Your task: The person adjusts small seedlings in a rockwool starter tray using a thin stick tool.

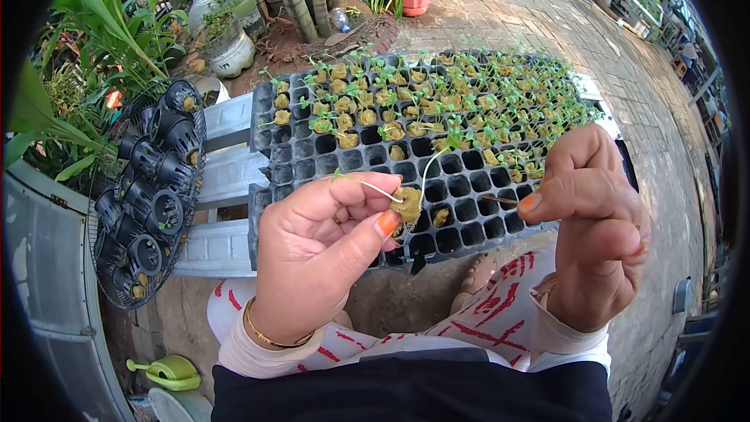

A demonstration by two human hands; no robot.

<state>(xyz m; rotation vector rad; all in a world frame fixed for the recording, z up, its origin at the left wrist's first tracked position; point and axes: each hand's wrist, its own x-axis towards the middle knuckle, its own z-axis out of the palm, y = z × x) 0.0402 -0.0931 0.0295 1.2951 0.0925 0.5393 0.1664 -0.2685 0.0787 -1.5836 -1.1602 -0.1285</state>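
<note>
Seedling plug (405, 205), a lump of brownish growing mix with two sprouts, is held above the near part of the black tray (270, 174), left of the tray's middle. Its lump is too blocky and too covered by fingers to show a clear long axis, but the pale stems give directions: one runs nearly level toward the tray's left side, ending in a small green leaf, while the other climbs toward the tray's far side, bending right to a leaf at its tip. The left hand (312, 238) has its grip closed on the lump, thumb in front and forefinger behind, just far enough apart to fit it. Over the tray's near right part, the right hand (591, 223) pinches a thin stick (498, 200) between thumb and forefinger, the other fingers curled; the stick lies about level, its free end aimed left at the plug and apart from it. More seedlings (469, 94) stand in the tray's cells, thickest toward the far right. Beneath the tray is a slatted metal bench (226, 173); left of the tray, a wire basket (188, 227) holds black pots (145, 156). A green watering can (173, 373) sits on the near left side of the tray, below bench height.
</note>
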